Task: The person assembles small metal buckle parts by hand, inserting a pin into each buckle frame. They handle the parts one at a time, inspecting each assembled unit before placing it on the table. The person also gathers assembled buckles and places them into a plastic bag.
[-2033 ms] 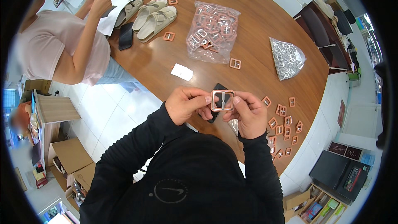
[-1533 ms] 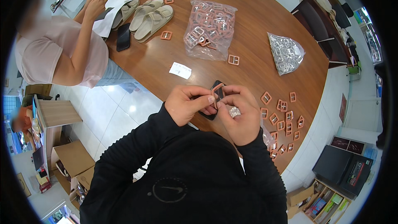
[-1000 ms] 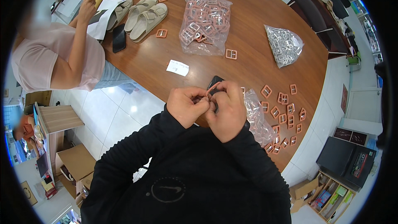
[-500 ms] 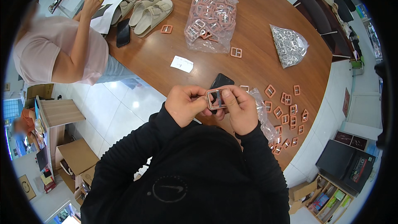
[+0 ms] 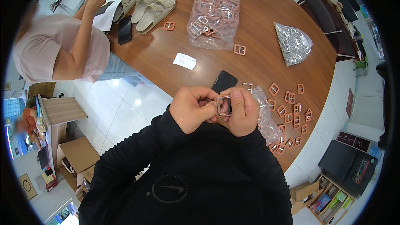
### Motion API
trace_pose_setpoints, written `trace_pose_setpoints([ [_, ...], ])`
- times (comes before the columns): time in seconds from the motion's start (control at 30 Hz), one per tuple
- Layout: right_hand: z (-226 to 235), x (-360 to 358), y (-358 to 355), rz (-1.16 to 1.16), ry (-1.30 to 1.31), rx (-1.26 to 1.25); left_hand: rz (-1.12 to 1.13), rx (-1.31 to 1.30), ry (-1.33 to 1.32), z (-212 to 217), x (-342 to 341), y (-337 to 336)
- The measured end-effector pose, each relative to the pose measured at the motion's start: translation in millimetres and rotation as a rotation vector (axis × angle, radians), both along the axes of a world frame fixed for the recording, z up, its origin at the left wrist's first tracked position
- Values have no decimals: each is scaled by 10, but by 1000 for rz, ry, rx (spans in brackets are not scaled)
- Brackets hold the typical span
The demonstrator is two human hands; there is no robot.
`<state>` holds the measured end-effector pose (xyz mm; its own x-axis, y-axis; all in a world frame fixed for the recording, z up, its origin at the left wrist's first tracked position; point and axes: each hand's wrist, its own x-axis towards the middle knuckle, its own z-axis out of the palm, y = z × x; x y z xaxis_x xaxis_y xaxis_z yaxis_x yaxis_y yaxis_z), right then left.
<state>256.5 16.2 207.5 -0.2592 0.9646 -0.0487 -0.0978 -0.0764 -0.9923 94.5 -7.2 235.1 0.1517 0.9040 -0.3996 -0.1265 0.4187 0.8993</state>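
Observation:
A square buckle (image 5: 218,106) with a pinkish frame and shiny metal parts is held up between my two hands at the near edge of the table. My left hand (image 5: 189,110) pinches its left side with thumb and curled fingers. On its right side presses the thumb of my right hand (image 5: 243,112), fingers curled behind. Whether the metal part and the frame are fully joined cannot be made out. Just beyond my hands lies a black phone (image 5: 224,81). To the right, several orange-brown buckles (image 5: 289,97) are scattered beside a crumpled clear bag (image 5: 266,121).
A clear bag of brown buckles (image 5: 214,18) and a bag of silver metal pieces (image 5: 293,43) lie farther back. A white note (image 5: 184,61), beige sandals (image 5: 156,14) and another black phone (image 5: 125,29) are on the table (image 5: 258,66). A person (image 5: 66,46) sits at the left.
My hands have turned the buckle slightly, and it shows more of its metal edge. My right thumb now covers its right side. The person at the left has shifted a raised hand.

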Motion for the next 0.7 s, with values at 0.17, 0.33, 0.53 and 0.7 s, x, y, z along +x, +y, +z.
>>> trace_pose_setpoints([
  [0.17, -75, -3, 36, 2, 159, -247, -20, 65, 65, -41, 6, 59],
  [0.33, -144, -4, 21, 13, 256, -321, 10, 34, -81, -100, 48, 54],
  [0.53, -106, 33, 34, -89, 293, -311, 84, 36, -279, -160, 10, 64],
  [0.7, 34, 99, -4, -34, 194, -238, 108, 48, -164, -166, -20, 81],
])
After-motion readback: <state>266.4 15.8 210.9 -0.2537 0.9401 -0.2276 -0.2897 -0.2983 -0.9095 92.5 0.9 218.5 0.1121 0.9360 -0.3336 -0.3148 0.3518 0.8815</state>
